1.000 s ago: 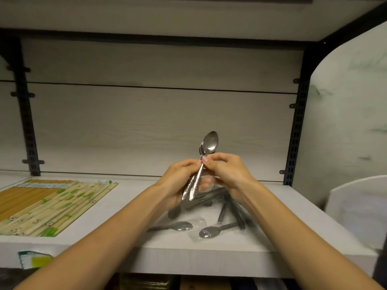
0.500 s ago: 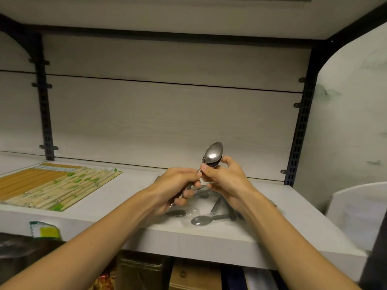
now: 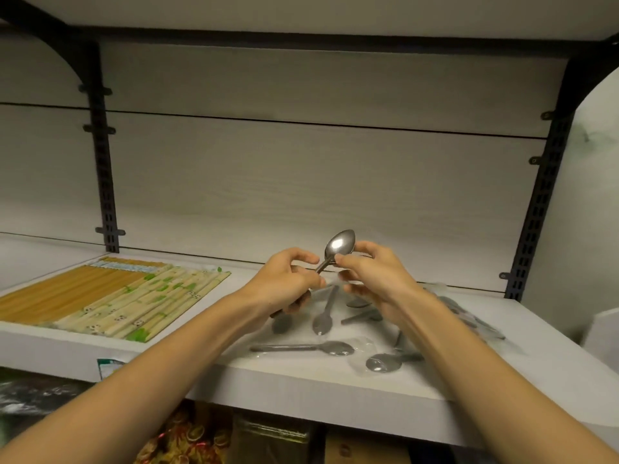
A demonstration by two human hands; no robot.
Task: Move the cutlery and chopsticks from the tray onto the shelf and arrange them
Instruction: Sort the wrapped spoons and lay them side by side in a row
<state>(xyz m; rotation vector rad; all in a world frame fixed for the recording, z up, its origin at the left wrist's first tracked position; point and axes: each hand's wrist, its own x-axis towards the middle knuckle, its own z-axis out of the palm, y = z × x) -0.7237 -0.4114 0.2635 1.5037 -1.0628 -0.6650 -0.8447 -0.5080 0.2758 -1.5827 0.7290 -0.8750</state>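
Left hand (image 3: pixel 288 283) curled round the handles of a small bunch of nested spoons (image 3: pixel 339 246), bowls up and tilted toward the back panel, raised above the white shelf (image 3: pixel 301 380). Right hand (image 3: pixel 375 279) pinching the bunch just below the bowls, thumb and forefinger pressed against the necks, remaining fingers loosely bent. Exact count of spoons in the bunch impossible to tell.

Below the hands, loose spoons (image 3: pixel 323 321) scattered on the shelf at mixed angles, some in clear plastic sleeves: one lying flat near the front edge with its bowl to the right (image 3: pixel 336 348), another bowl-down beside it further right (image 3: pixel 382 363), more partly hidden behind the right forearm.

At the left of the same shelf, packs of chopsticks laid side by side in neat rows: plain tan ones (image 3: pixel 57 293) outermost, pale ones with green leaf and panda print (image 3: pixel 150 303) next to them, well apart from the spoons. Printing on the wrappers too small to read. A small green-and-white label (image 3: pixel 109 366) on the shelf's front edge, text illegible. No brand readable anywhere.
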